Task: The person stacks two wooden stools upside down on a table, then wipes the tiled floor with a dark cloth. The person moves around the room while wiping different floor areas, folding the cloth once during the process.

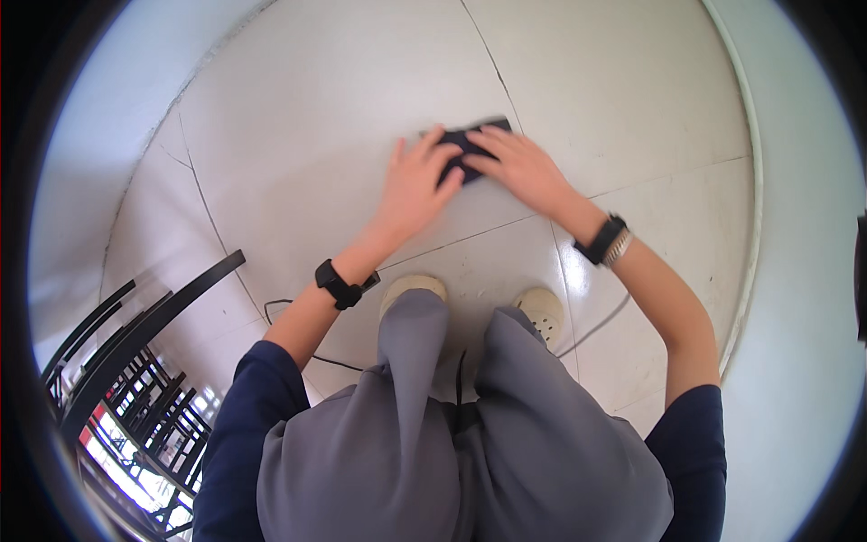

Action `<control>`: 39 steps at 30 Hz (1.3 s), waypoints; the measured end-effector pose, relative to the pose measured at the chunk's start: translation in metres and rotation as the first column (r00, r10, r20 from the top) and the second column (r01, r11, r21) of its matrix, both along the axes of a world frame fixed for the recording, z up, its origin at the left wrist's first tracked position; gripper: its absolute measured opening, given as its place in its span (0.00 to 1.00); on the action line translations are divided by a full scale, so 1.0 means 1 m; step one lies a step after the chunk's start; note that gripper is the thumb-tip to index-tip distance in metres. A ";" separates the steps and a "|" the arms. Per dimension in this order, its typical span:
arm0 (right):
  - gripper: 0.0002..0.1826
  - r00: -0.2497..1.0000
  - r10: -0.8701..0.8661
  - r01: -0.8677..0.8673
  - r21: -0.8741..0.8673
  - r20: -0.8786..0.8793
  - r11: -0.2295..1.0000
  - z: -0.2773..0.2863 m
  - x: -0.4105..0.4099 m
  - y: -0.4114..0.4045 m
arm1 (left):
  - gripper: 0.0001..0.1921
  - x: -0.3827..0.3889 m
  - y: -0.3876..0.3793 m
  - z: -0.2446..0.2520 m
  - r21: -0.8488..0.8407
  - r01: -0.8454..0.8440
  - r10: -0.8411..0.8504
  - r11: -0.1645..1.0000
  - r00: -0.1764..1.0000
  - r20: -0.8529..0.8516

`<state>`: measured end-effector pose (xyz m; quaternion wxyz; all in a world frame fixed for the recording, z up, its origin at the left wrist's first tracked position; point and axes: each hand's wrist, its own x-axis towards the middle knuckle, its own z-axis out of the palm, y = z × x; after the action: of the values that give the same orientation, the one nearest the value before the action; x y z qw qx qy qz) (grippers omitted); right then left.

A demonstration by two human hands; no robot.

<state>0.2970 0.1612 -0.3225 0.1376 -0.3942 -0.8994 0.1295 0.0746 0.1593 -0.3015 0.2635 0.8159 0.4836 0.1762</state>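
A small dark cloth (473, 143), seemingly folded, lies low over the tiled floor in front of me. My left hand (421, 176) rests on its left part, fingers spread and a little blurred. From the right, my right hand (516, 166) lies over the cloth's other side with its fingers reaching across it. Both palms face down, and the fingertips of the two hands are close together but apart. Whether any finger pinches the fabric cannot be told. Part of the cloth is hidden under the hands.
Pale floor tiles (325, 135) spread around the cloth. My cream clogs (544, 315) stand close behind it. A thin black cable (336, 363) runs along the floor by my legs. Dark furniture frames (156, 325) stand at the left, and a pale wall (792, 271) rises at the right.
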 end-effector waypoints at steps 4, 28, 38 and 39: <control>0.12 0.999 0.049 -0.051 0.133 0.018 0.990 -0.011 -0.030 0.097 | 0.16 -0.018 0.020 0.018 0.018 -0.242 0.237 0.970 0.960 0.152; 0.20 0.937 -0.345 0.334 -0.156 -0.049 0.930 0.012 0.128 -0.072 | 0.13 0.025 -0.028 0.018 -0.228 0.013 0.032 0.973 0.981 0.190; 0.21 0.955 -0.288 0.286 -0.030 -0.070 0.958 -0.004 0.145 -0.060 | 0.14 0.042 -0.041 0.011 -0.220 0.122 -0.080 0.968 0.979 0.190; 0.21 0.945 -0.320 0.321 0.005 -0.072 0.947 -0.008 0.151 -0.038 | 0.14 0.041 -0.039 0.013 -0.210 0.116 -0.074 0.971 0.978 0.196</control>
<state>0.4480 0.1235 -0.3305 0.1917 -0.5291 -0.8190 0.1116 0.1154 0.1199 -0.2887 0.4046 0.7838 0.4336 0.1841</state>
